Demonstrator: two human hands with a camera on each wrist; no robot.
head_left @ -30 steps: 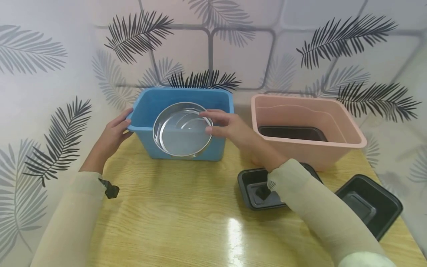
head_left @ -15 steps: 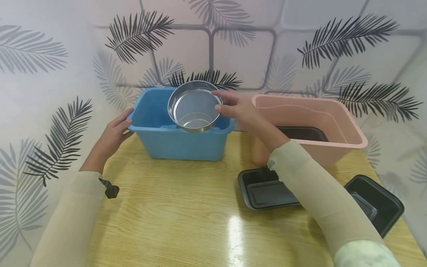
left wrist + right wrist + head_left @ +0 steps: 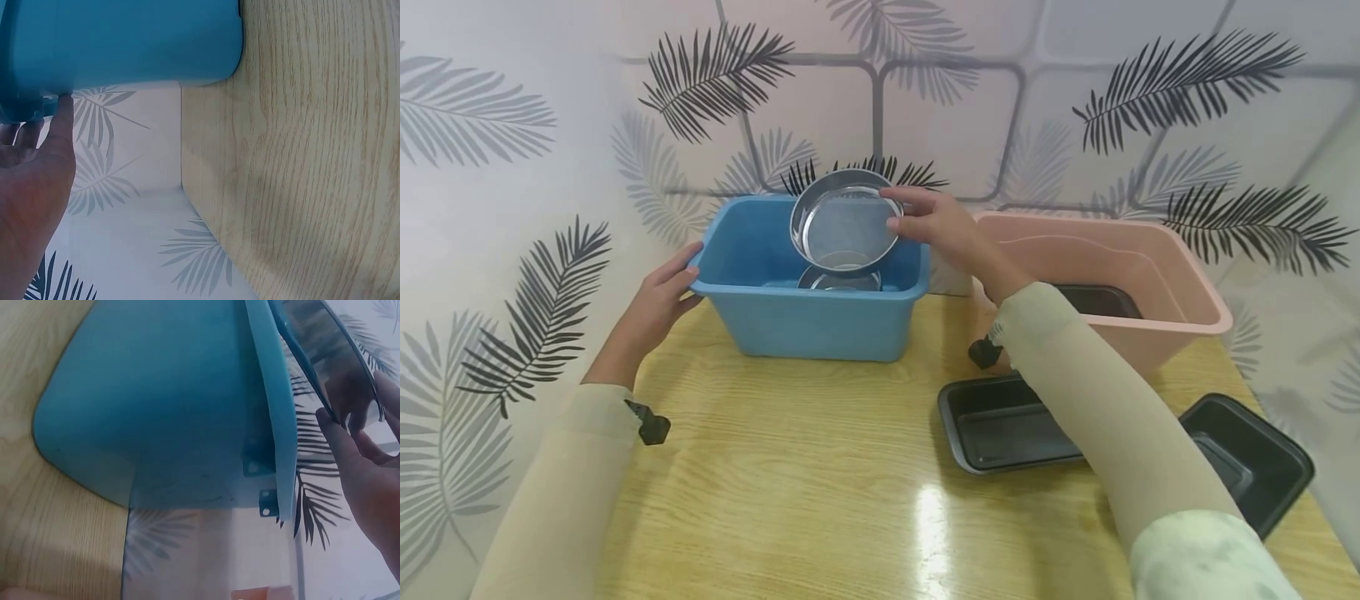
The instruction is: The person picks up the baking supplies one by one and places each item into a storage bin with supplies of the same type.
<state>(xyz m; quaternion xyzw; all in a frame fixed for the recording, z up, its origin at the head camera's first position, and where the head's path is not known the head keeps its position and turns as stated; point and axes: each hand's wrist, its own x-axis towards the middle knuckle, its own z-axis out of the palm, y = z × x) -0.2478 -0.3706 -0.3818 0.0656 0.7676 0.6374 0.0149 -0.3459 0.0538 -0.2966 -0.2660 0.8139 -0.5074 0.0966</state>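
My right hand (image 3: 936,223) pinches the right edge of a shiny round cake pan (image 3: 846,229), thumb on one side and fingers on the other. The pan is tilted, its inside facing the head camera, over the back half of a blue bin (image 3: 820,321). Beneath it, another round metal pan (image 3: 841,281) shows inside the bin, mostly hidden by the front wall. My left hand (image 3: 658,287) grips the bin's left rim; in the left wrist view its fingertips reach the rim's underside. In the right wrist view, the held pan (image 3: 331,362) is beyond the bin's rim.
A pink bin (image 3: 1150,346) stands to the right with a dark pan (image 3: 1097,300) inside. In front of it are a black loaf pan (image 3: 1007,429), partly under my right sleeve, and another black pan (image 3: 1262,458) near the table's right edge. A patterned wall rises behind.
My right hand has lifted the round pan from in front of the blue bin's front wall up, back and slightly right, over the bin. The left hand keeps its hold on the rim.
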